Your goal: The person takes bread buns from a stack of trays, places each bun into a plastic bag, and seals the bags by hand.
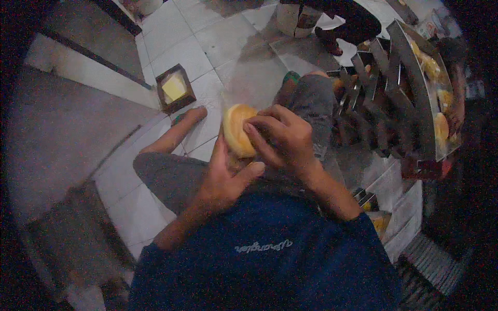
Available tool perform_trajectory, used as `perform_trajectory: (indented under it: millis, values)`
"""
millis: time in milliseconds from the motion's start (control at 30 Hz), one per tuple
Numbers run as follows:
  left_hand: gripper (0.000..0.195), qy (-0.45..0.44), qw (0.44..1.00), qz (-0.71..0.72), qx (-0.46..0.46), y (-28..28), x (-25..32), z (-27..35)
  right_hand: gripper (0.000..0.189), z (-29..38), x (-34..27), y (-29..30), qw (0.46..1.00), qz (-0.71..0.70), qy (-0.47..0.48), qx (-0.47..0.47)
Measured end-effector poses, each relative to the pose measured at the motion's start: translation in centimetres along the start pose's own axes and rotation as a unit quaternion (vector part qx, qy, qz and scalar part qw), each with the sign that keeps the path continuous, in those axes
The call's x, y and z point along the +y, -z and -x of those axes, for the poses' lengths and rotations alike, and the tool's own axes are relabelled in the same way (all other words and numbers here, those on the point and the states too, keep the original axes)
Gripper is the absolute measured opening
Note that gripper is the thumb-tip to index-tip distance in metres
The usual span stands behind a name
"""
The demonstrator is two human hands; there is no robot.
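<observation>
A round, golden bread bun point(240, 130) is held up in front of me, over my lap. My left hand point(229, 177) supports it from below and from its left side, thumb apart from it at the lower right. Clear film seems to surround the bun, though blur keeps this uncertain. My right hand point(282, 136) is bent over the bun's right edge, its fingertips pinched together against it. The fingers of my left hand behind the bun are hidden.
A small dark box point(192, 93) with a yellow item inside stands on the tiled floor point(229, 58) at the upper left. Stacked metal trays point(412, 74), the top one holding wrapped buns, rise at the right. A bucket point(297, 21) stands at the top, near another person's dark-clothed limb.
</observation>
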State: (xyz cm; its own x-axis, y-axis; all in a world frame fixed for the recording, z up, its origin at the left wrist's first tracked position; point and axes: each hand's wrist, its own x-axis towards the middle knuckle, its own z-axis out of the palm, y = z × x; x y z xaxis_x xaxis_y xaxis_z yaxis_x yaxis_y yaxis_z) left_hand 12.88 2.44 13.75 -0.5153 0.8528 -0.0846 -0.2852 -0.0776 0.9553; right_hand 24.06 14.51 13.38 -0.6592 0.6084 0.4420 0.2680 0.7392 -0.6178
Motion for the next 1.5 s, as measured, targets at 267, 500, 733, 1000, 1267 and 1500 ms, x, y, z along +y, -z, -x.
perform_trajectory:
  millis: [267, 500, 733, 1000, 1267, 1500]
  values:
    - [0.048, 0.104, 0.954, -0.157, -0.235, 9.9, -9.9, -5.3, 0.010, -0.3, 5.0, -1.6, 0.992, 0.116, -0.001, 0.050]
    - [0.092, 0.309, 0.804, 0.458, -0.220, 5.3, -10.4, -8.4, 0.009, 0.0, -1.0, 1.6, 0.998, 0.013, 0.046, -0.034]
    - [0.104, 0.305, 0.742, 0.498, -0.328, 3.0, -3.6, -7.9, 0.014, 2.8, -5.6, 0.5, 0.993, -0.056, -0.103, 0.003]
    - [0.074, 0.271, 0.835, 0.454, -0.154, 1.9, -6.8, -8.6, 0.014, 2.8, -4.3, -2.7, 0.989, -0.044, -0.038, -0.136]
    - [0.093, 0.358, 0.771, 0.471, -0.237, -0.3, 1.6, -4.0, 0.037, 2.3, -4.5, 8.8, 0.993, 0.111, -0.012, 0.041]
    - [0.069, 0.264, 0.941, 0.099, -0.186, 0.8, -5.7, -2.9, 0.046, 9.1, 2.4, 8.8, 0.881, -0.208, -0.416, -0.084]
